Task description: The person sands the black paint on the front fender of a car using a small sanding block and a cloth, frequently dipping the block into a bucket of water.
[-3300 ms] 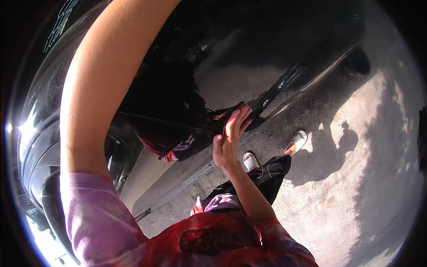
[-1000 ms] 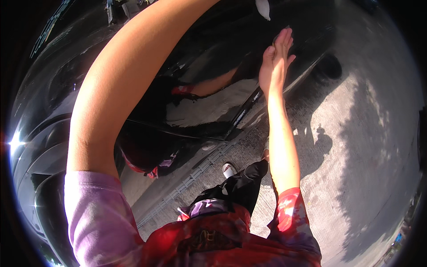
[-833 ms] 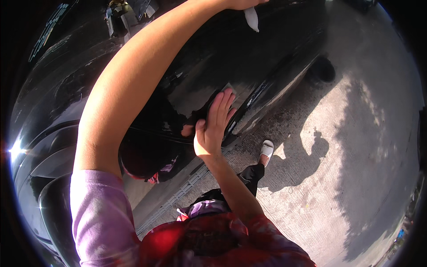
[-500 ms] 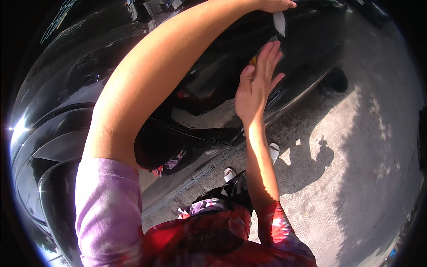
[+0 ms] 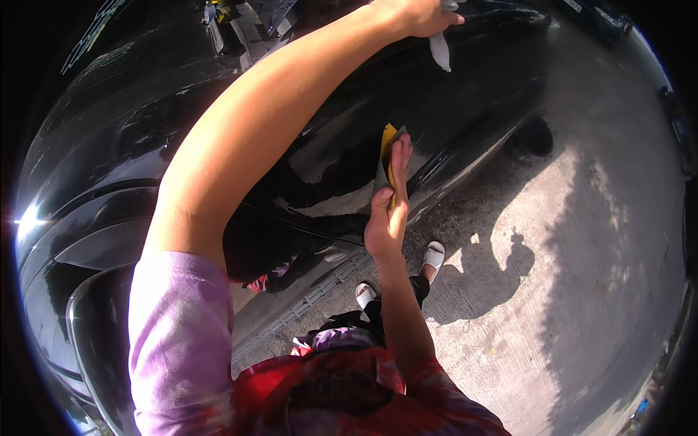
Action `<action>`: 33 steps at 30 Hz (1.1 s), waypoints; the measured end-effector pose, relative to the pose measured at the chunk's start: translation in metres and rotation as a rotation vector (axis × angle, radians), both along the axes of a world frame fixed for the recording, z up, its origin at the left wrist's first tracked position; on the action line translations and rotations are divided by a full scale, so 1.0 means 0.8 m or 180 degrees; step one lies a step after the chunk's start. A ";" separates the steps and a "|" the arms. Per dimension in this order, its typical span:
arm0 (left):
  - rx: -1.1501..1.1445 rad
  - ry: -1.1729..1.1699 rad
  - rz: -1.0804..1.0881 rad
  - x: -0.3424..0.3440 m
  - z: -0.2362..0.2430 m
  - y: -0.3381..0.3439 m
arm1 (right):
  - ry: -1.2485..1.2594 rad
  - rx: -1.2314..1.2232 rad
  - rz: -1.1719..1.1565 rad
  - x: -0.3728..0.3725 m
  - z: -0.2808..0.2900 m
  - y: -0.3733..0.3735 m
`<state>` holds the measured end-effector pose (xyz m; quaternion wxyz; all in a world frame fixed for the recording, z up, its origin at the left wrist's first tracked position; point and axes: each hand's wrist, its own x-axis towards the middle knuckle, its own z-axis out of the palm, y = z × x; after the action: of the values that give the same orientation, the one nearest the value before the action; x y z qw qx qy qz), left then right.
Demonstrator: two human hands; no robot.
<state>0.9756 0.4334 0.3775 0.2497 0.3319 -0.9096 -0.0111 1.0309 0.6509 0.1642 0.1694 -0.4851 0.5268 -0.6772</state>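
My left hand [image 5: 424, 16] is closed on a white cloth [image 5: 439, 52] at the far side, over the glossy black car body [image 5: 472, 80]. One end of the cloth hangs below the fingers. Nearer to me, my right hand [image 5: 391, 200] grips a folded piece of sandpaper [image 5: 386, 149], grey on one side and yellow on the other. The thumb lies along the sandpaper's near side and the fingers behind it. It is held edge-on to me, and whether it touches the panel I cannot tell.
A black side mirror [image 5: 102, 327] stands at the left. Metal and yellow parts [image 5: 247, 29] show in an opening at the top. A dark wheel [image 5: 534, 136] sits below the panel's right end. Sunlit, shadowed concrete [image 5: 502, 349] lies to the right.
My right hand has drawn back toward me and turned, bringing the sandpaper's yellow side into view. The left hand with the cloth has shifted slightly left and nearer.
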 end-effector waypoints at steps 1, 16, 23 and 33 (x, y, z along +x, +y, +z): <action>-0.0290 0.0184 0.0090 0.002 0.000 -0.005 | -0.0858 0.0130 -0.0158 0.003 -0.022 0.027; -0.0969 -0.2954 -0.1806 0.035 -0.089 0.115 | -0.2922 0.0957 -0.0837 -0.320 -0.144 0.194; -0.0985 -0.1973 -0.0138 -0.225 -0.014 0.003 | -0.3369 0.1319 0.0441 -0.353 -0.092 0.186; 0.1883 -0.1211 -0.0019 -0.149 -0.087 0.185 | -0.3184 0.1526 -0.0014 -0.435 -0.017 0.118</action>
<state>0.8565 0.5813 0.3081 -0.0313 0.3834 -0.8982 -0.2128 0.6827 0.7451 0.1506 0.5031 -0.0510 0.5225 -0.6865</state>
